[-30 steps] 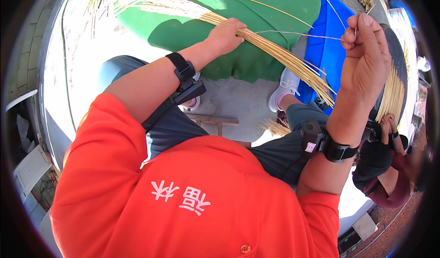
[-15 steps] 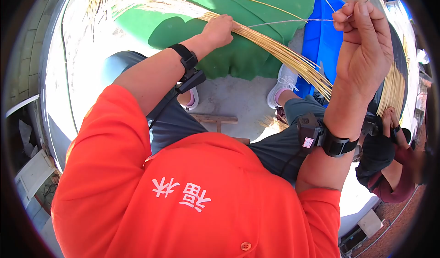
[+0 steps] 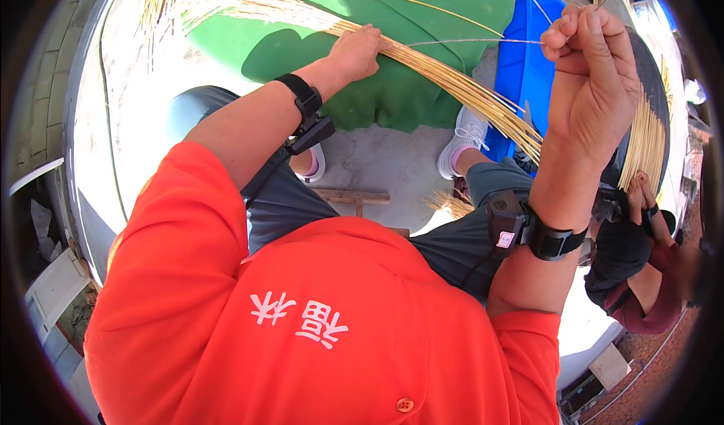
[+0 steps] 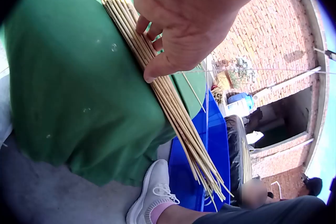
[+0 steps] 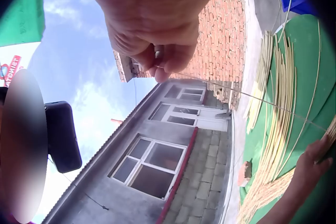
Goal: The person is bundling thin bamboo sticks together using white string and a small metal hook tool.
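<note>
In the head view my left hand [image 3: 357,52] grips a bundle of long straw-coloured stalks [image 3: 452,80] lying over a green cloth [image 3: 362,101]. The left wrist view shows that hand [image 4: 184,24] with fingers and thumb curled round the stalks [image 4: 170,100]. A thin string [image 3: 475,41] runs taut from the bundle to my raised right hand [image 3: 596,85], whose thumb and fingers pinch it. From the right wrist view, the string [image 5: 252,97] stretches from the pinching right hand [image 5: 157,35] down towards the bundle.
A blue tray [image 3: 528,70] stands beyond the right shoe [image 3: 466,142]. More stalks lie on a dark surface at the right, near another person [image 3: 633,274]. A wooden stool piece [image 3: 351,197] is between the legs. Loose stalks [image 5: 281,98] lie on the green cloth.
Both hands have moved slightly left and upward in the head view since the earliest frame, the right one dipping a little lately. The string remains taut between them.
</note>
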`<action>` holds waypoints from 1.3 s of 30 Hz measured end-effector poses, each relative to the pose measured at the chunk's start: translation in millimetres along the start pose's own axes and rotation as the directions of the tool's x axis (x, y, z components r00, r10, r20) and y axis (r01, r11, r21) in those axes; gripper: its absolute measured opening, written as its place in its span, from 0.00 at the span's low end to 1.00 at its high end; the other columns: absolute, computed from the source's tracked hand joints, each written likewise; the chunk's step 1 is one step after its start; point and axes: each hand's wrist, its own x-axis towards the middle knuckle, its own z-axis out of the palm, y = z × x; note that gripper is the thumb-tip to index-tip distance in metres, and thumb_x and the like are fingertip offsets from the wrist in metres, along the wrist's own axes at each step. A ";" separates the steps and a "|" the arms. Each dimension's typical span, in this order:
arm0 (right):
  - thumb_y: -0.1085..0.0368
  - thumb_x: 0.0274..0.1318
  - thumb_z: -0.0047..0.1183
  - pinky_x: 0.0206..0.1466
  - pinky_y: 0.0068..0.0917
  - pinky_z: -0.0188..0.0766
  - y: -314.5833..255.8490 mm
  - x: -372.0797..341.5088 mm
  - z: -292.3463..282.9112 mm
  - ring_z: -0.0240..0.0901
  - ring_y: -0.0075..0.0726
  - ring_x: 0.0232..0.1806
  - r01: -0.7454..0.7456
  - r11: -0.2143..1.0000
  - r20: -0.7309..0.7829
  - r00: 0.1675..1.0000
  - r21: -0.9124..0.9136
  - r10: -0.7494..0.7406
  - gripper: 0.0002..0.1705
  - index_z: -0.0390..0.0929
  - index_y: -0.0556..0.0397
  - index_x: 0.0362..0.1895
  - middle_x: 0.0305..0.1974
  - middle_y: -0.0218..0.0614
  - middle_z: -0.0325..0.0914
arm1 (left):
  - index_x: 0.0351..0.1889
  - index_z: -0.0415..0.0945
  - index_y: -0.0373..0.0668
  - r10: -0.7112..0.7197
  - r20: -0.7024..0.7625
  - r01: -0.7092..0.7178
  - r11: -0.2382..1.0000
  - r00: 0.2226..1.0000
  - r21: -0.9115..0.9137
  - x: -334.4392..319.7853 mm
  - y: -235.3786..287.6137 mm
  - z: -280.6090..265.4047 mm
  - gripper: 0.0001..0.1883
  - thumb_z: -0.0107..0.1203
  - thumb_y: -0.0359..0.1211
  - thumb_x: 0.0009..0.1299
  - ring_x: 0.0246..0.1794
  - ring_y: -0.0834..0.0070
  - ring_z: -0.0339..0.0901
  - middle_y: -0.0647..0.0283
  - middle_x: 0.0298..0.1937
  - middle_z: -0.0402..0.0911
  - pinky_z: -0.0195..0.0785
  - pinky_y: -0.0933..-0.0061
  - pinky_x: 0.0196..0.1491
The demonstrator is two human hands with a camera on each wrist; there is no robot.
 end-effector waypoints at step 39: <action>0.69 0.60 0.44 0.33 0.22 0.61 -10.6 7.2 -17.3 0.65 0.28 0.31 -0.123 0.983 0.018 0.992 0.139 0.121 0.08 0.70 0.63 0.39 0.33 0.39 0.70 | 0.40 0.73 0.48 0.145 -0.025 -0.138 0.972 0.989 0.189 40.9 3.4 1.9 0.17 0.64 0.35 0.52 0.45 0.66 0.73 0.65 0.38 0.77 0.59 0.64 0.48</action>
